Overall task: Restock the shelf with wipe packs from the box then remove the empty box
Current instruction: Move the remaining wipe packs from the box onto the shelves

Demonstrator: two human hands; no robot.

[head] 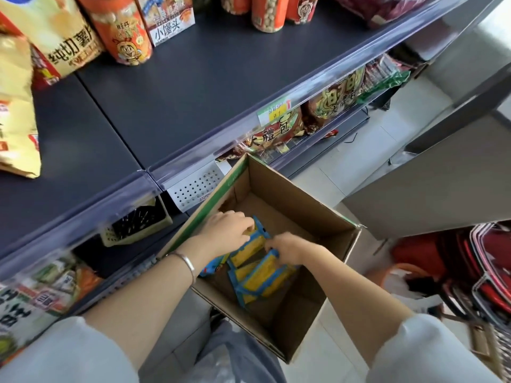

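Box [304, 194] at 6 o'clock below the shelf [166, 92], a few packs [262, 275] upright inside; left grip [226, 230] pinched one's top edge, right grip [287, 248] curled round another, probably gathering several for one lift to the bare space at 11 o'clock.

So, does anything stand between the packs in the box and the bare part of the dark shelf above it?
Nothing visible does. The left hand and right hand grip the wipe packs inside the open box; the dark shelf is bare at its front, with snack bags only further back.
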